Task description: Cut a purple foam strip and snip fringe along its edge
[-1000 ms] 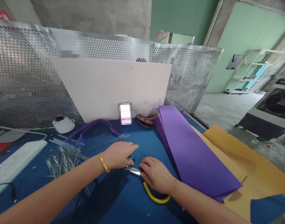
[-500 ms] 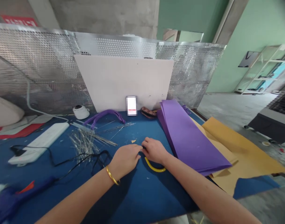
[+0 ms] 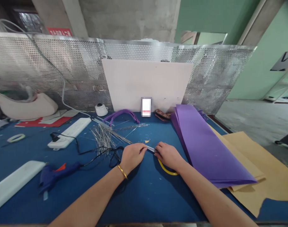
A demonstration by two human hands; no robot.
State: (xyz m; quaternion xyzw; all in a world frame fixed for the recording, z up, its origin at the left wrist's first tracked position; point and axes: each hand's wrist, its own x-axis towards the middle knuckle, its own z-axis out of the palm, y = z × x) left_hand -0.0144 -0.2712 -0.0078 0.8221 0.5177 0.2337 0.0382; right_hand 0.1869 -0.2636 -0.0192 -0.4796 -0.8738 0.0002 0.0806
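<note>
- The scissors [image 3: 163, 162], with their yellow loop handle, lie on the blue table [image 3: 144, 195], just left of the purple sheets [image 3: 205, 148], much where they lay a second ago; the shift in the picture comes mostly from the head turning left, which brings the glue gun and more of the bench into view.
- The right hand [image 3: 169, 155] covers the handle as it did half a second ago, fingers curled down over it; only the yellow loop pokes out below the palm, toward the person.
- The left hand [image 3: 132, 155], a gold bangle [image 3: 122, 171] on its wrist, has closed in on the scissors. A second ago it lay spread flat, left of the blades; now its fingertips are pinched narrow around a thin silvery piece [image 3: 150, 148] that spans the short gap between the two hands. Whether that piece is the blade tip or one of the wires, I cannot tell.
- So the work in hand has likely gone from reaching to a fine two-handed grip at the blades.
- Left of the scissors lie the heap of wires [image 3: 103, 137], a black cord [image 3: 96, 154] and the blue glue gun [image 3: 54, 175]; farther left, the white power strip [image 3: 69, 133].
- Beyond the purple sheets, on the far side from the scissors, brown paper [image 3: 264, 167] spreads to the table edge.
</note>
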